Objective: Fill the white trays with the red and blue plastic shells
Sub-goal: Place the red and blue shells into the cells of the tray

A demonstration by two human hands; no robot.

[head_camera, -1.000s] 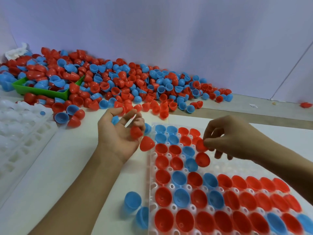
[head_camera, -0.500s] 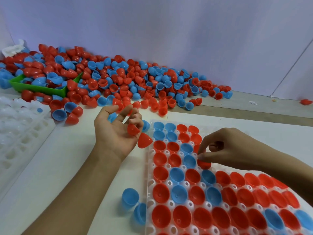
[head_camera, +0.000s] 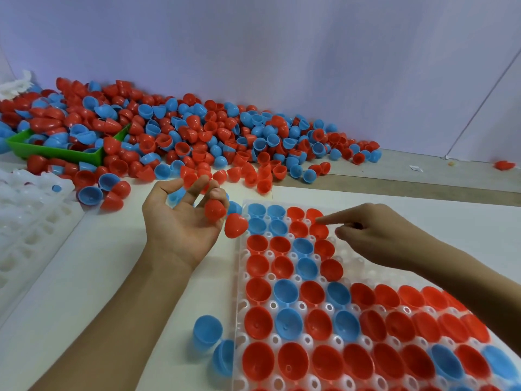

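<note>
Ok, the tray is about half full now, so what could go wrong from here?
1. The left hand holds red shells loosely at its fingertips, one at the tray's edge; they could slip and knock seated shells.
2. The right hand pokes a seated red shell with one finger; pressing off-centre might tip it.
3. Two blue shells beside the tray could get swept away by a forearm.

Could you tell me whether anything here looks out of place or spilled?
Yes. Two blue shells lie loose on the table beside the white tray, not in its cups. The pile of shells overflows the green bin, and one red shell lies far right.
</note>
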